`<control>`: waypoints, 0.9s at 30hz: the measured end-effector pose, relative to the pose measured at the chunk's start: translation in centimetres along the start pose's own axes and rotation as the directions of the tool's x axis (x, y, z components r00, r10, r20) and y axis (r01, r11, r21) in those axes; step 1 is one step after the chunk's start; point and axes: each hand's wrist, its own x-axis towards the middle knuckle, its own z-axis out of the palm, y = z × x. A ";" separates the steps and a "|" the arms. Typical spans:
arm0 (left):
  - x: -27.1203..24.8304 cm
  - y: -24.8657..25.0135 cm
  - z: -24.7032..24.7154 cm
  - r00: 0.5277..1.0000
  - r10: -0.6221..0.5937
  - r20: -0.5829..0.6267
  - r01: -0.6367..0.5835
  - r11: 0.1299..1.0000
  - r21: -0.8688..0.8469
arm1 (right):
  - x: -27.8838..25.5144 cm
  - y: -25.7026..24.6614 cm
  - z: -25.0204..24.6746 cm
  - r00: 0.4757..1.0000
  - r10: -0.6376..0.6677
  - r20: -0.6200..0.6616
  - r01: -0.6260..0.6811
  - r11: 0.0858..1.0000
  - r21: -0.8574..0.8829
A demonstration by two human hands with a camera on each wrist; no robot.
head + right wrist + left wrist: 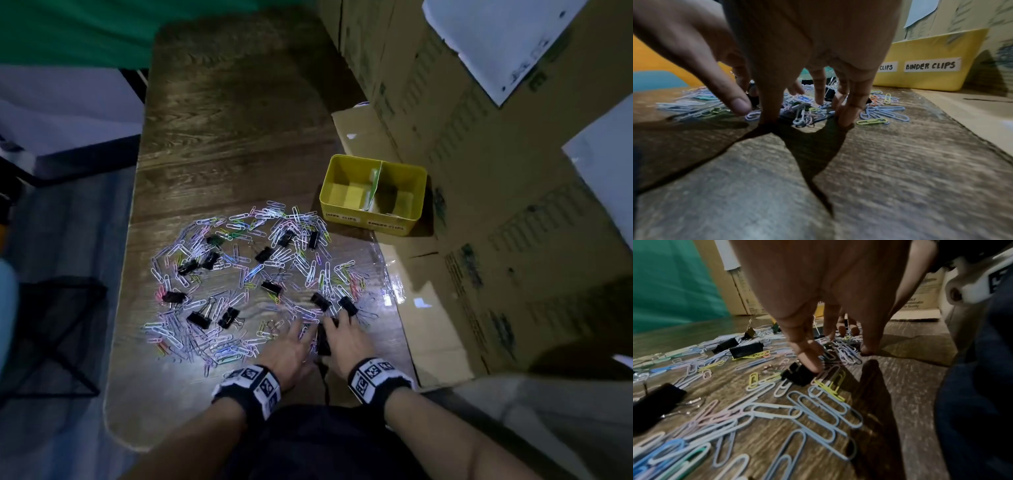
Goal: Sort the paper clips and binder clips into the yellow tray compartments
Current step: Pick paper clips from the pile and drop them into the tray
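Several pastel paper clips (239, 274) lie scattered on a dark wooden table (233, 120), with black binder clips (271, 287) mixed in. The yellow tray (352, 158) stands to the right, split into two compartments that look empty; its front labels (931, 65) read "clips" and "binder clips". Both hands are at the pile's near right edge, fingers pointing down and spread. My left hand (301, 329) touches paper clips, its thumb (809, 363) against a small black binder clip (797, 376). My right hand (337, 323) rests its fingertips (846, 116) on clips and table, holding nothing.
Stacked cardboard boxes (479, 171) wall off the right side, and a flat cardboard sheet (428, 291) lies under the tray. Green cloth (68, 31) hangs at the back left. A black wire rack (51, 335) stands on the floor to the left.
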 end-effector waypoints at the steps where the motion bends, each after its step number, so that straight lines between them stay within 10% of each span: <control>1: 0.3 0.1 -0.1 0.998 -0.055 0.016 0.054 0.998 0.034 | 0.1 0.0 -0.1 1.000 0.006 0.012 -0.006 1.000 -0.007; 7: 1.4 -1.7 -0.9 0.990 -0.138 0.003 0.135 0.973 0.190 | 1.1 -0.1 -0.4 1.000 -0.010 0.015 0.009 1.000 0.020; 13: 1.8 -2.8 -1.4 0.998 0.063 0.006 -0.061 0.920 0.387 | 1.1 -0.6 -1.1 0.995 -0.025 0.094 0.031 0.998 -0.056; 18: 2.3 -1.5 -1.2 0.986 0.162 0.044 -0.167 0.959 0.229 | 1.1 -0.7 -1.7 0.988 -0.111 0.105 0.120 0.989 -0.085; 27: 4.0 -3.5 -1.2 0.999 -0.019 -0.028 0.012 0.974 -0.224 | 2.4 1.5 -1.1 0.996 -0.078 0.039 0.071 0.986 0.150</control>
